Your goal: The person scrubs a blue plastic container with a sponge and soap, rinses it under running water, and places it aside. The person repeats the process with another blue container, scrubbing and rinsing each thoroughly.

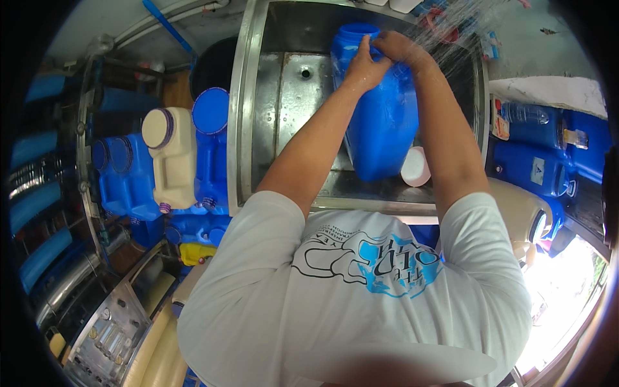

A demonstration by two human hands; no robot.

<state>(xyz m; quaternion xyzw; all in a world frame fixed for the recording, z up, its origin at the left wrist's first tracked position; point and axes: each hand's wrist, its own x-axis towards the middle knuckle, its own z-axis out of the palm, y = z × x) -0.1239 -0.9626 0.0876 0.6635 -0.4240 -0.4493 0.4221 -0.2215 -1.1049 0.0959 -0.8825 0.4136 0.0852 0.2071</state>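
A tall blue plastic jug [385,129] leans inside a stainless steel sink [271,97], its round mouth uncapped and toward the far side. My left hand [367,69] is closed at the jug's top just below the neck, thumb pointing up along it. Beside the mouth, my right hand [396,48] is curled over the far right part of the jug's top; its fingertips are partly hidden. Water sprays [461,26] past my right wrist at the upper right. Near the jug's base, a small pale pink round container [416,166] lies in the sink.
Left of the sink stand a cream jug [175,155] and a blue jug [211,151], with more blue jugs [126,177] beside them. Blue containers [532,168] and a cream one [519,209] crowd the right side. A metal gauge panel [106,338] sits lower left.
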